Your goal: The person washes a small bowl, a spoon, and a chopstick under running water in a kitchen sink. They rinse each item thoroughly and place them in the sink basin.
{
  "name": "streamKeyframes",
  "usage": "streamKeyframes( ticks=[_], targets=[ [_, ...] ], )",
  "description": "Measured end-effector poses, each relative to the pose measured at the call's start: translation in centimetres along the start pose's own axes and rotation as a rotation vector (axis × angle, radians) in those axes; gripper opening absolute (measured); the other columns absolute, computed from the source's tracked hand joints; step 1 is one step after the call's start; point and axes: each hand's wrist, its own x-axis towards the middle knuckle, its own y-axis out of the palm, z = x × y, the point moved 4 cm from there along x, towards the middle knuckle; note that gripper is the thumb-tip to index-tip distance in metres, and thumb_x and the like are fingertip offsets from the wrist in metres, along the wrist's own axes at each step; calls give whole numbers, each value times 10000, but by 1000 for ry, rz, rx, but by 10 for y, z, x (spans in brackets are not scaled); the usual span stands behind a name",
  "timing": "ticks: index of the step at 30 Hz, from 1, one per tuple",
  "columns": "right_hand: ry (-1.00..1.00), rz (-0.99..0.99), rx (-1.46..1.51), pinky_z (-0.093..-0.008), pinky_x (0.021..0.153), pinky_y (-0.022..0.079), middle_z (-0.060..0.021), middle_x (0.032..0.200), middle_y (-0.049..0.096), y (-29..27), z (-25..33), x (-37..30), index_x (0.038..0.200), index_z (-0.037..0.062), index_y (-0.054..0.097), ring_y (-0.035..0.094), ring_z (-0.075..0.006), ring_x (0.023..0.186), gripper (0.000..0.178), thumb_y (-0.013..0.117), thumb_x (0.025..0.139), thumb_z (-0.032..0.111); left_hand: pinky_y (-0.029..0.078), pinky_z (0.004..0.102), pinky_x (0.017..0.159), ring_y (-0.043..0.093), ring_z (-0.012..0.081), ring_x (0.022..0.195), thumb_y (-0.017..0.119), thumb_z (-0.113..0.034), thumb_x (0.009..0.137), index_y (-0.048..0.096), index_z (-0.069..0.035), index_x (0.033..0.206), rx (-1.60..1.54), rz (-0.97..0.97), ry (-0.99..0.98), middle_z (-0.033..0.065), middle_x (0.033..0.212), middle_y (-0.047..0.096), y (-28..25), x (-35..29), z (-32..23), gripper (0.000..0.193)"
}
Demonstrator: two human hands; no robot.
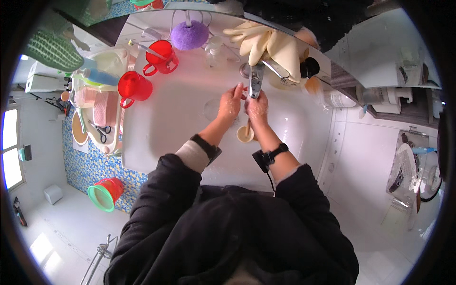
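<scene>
Both hands are wet, close together over the white sink (175, 128) at the chrome tap (255, 80). My left hand (230, 104) is just left of the spout, thumb side up, its fingers apart and slightly curved, partly hidden. My right hand (257, 108) is under the spout, its fingers bent and largely hidden. Below its heel, a small round cream-coloured thing with a brown handle (245, 134) sticks out toward me. The handle runs up to the right hand, which seems closed round it; its exact kind is unclear.
Two red mugs (135, 88) stand on the sink's left rim, the farther holding a toothbrush. A purple puff (190, 34) and cream rubber gloves (275, 50) lie along the back. Left are scissors (100, 133) and a pink basket (105, 108); a red-and-green bucket (105, 194) stands lower.
</scene>
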Motion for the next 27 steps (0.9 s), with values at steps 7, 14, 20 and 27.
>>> streamKeyframes(
  ticks=[7,14,20,27],
  targets=[
    [71,-40,-136,-200,554,328,60,783,499,-54,17,-28,1230,71,617,397,-41,629,495,428,1024,479,469,321,603,554,165,660,588,-388,964,639,-5,855,122,122,238,48,748,620,43,21,-5,401],
    [150,68,99,-223,628,343,19,850,609,-29,14,-22,1034,66,655,421,-64,680,238,570,955,273,501,308,700,582,141,760,582,-152,937,609,-10,991,220,166,206,53,870,653,23,9,-17,155],
    [23,133,45,-256,531,408,7,713,615,13,19,-10,927,4,722,515,-72,601,254,752,841,241,487,286,573,528,101,644,536,-184,974,604,-38,948,-109,53,-44,15,768,586,-25,-3,-8,163],
    [9,71,-54,-227,477,397,1,759,620,18,13,2,1102,16,698,510,-67,584,274,655,934,229,499,278,557,513,110,584,490,-340,1019,614,-39,942,-180,64,-34,-4,726,563,-15,-8,-7,336]
  ],
)
